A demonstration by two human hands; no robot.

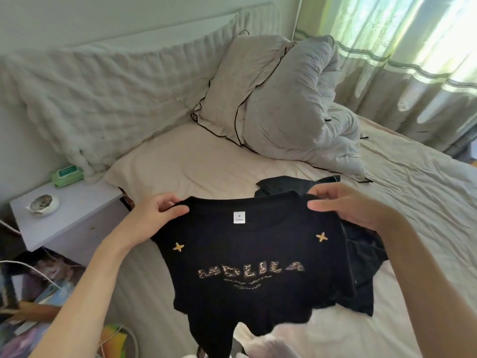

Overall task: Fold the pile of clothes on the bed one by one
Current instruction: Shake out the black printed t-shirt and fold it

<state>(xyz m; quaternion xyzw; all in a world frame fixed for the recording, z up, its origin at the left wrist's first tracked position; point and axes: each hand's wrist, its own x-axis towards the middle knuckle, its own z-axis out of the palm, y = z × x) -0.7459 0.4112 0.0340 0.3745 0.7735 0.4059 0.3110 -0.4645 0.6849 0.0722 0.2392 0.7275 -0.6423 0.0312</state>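
- Head view: we see one black T-shirt (253,259) held up above the bed (413,202), its printed front and neck label facing us.
- The left hand (157,210) pinches the shirt's left shoulder, thumb on the near side and fingers curled behind the cloth.
- The right hand (346,205) pinches the right shoulder in the same way, thumb lying along the top edge.
- The shirt hangs between the two hands, spread at the shoulders, with its lower hem dropping toward the bottom of the view.
- On the shirt we count two small yellow stars, one below each shoulder, one white size label at the collar, and one line of leopard-patterned letters across the chest.
- Behind and to the right of the shirt lies a heap of dark clothes (361,267) on the sheet; we cannot tell how many pieces it holds.
- Some white cloth (260,339) shows at the bottom edge, below the shirt's hem.
- At the head of the bed we count two pillows (284,99) leaning together.
- To the left stands one bedside table (77,218) bearing one green pack of wipes (67,174) and one small dish (42,204).
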